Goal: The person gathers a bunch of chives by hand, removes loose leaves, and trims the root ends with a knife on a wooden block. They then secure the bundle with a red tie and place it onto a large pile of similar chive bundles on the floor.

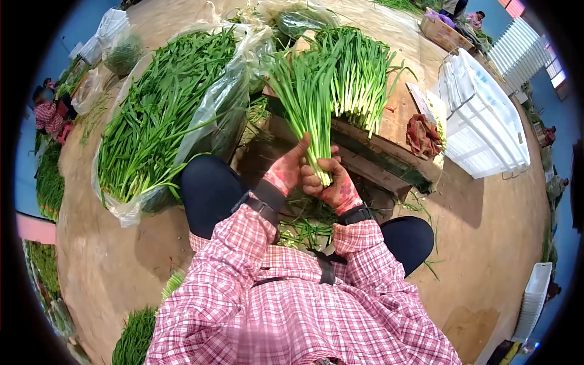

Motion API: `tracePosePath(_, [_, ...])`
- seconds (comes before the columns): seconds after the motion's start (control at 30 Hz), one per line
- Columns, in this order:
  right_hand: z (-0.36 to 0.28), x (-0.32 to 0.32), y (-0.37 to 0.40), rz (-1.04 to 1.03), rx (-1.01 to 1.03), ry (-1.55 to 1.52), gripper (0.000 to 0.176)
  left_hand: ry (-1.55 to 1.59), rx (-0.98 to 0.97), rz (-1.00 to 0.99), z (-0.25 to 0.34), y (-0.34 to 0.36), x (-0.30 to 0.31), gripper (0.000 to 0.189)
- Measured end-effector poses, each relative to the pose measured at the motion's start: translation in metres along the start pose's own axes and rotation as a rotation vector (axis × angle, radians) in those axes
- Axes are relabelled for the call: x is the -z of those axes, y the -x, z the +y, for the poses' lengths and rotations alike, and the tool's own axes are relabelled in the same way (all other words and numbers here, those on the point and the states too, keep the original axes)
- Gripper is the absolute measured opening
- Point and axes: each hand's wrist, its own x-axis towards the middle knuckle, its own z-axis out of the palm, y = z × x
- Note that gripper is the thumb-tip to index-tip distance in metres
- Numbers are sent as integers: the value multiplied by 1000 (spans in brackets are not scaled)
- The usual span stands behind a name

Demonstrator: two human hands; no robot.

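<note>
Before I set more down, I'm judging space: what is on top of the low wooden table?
Leafy greens, a crumpled reddish cloth, a flat card, a small red item. The held bunch blocks some view; anything under the greens is hidden.

Pink-and-white checked shirt (292, 316) over dark trousers (210, 188), with black bands at both wrists.
The long sleeves (240, 240) carry the same fine check and end in gathered, elasticated-looking cuffs (347, 236); a dark strap (326, 267) crosses the waist. Pink-and-red patterned fabric (281, 176) shows between the left hand (296, 159) and its black wristband (263, 208), and similar patterned material (342, 193) borders the right hand (325, 175), above a buckled-looking black band (356, 214).
</note>
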Motion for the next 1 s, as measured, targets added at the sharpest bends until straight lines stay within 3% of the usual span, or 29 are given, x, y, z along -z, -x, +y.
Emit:
tracePosePath(0.07, [0,-12,13,65,60,114,33,-5,-30,-8,0,3,-13,68])
tracePosePath(0.1, [-3,-24,22,246,61,377,30,6,-15,14,4,8,-26,63])
tracePosePath(0.13, [-9,-33,29,241,19,571,35,16,2,39,6,11,-31,58])
tracePosePath(0.2, [-9,-48,37,531,77,868,40,107,-43,-65,6,7,-19,50])
tracePosePath(0.23, [-17,-31,43,443,133,910,43,112,-41,-38,5,5,-10,50])
tracePosePath(0.3, [-22,-34,41,680,286,1018,37,76,-91,50,1,6,-9,47])
tracePosePath(0.33, [-21,-41,39,741,392,1160,35,104,-61,-48,1,4,0,44])
tracePosePath(0.4, [-18,-37,29,753,431,1308,21,70,-105,82,-4,6,-9,44])
tracePosePath(0.47, [-13,-31,24,791,514,1310,19,125,-94,10,-6,7,-5,45])
tracePosePath(0.57, [-11,-35,24,769,377,1114,20,100,-152,-67,-9,6,-10,48])
tracePosePath(0.77, [-7,-41,25,765,392,1179,23,64,-228,-79,-4,7,-17,60])
tracePosePath(0.87, [-7,-34,25,750,392,1143,24,196,-173,-207,-3,3,-12,62])
tracePosePath(0.97, [-8,-21,24,754,432,1183,24,183,-211,-132,-7,0,-8,64])
tracePosePath(1.0, [-7,-23,24,783,538,1268,23,160,-228,-113,-7,-1,-8,64])
